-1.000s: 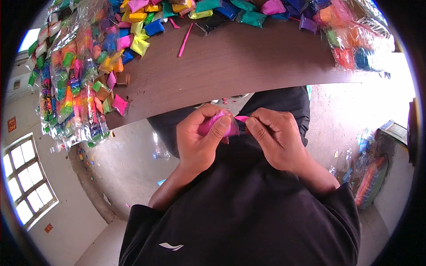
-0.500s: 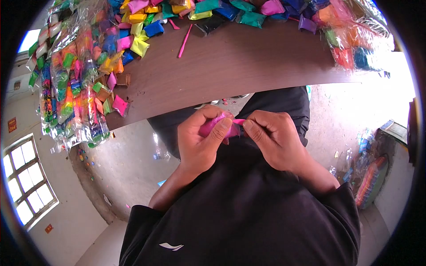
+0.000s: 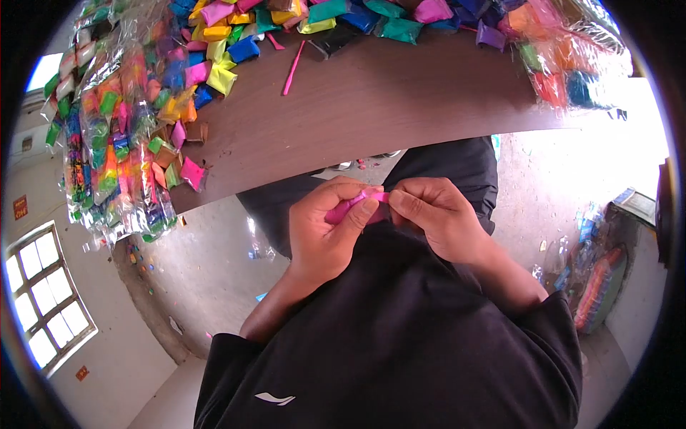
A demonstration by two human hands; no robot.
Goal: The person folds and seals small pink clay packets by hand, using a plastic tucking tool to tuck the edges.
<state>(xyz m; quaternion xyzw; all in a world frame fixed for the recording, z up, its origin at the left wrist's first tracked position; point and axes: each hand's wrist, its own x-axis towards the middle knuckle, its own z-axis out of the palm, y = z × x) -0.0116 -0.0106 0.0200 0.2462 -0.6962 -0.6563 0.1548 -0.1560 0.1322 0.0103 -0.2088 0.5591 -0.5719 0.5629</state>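
Observation:
Both hands meet in front of the chest, just short of the table edge. Curled round a soft lump of pink modelling clay is my left hand, its thumb pressing on the near side. My right hand is closed, with thumb and forefinger pinching the end of a short bright pink strip. That strip runs from the lump across the small gap between the hands. The remaining right fingers are folded under and partly hidden.
Ahead lies a brown table with a slim pink stick on it. Small colourful clay packets pile along its far side. Clear plastic bags of packets stand at the left and right. Wrapped goods sit on the floor at right.
The pink strip now lies over the top of the lump beside the left thumb. My hands have shifted only slightly, and the dark gap beneath the strip looks different.

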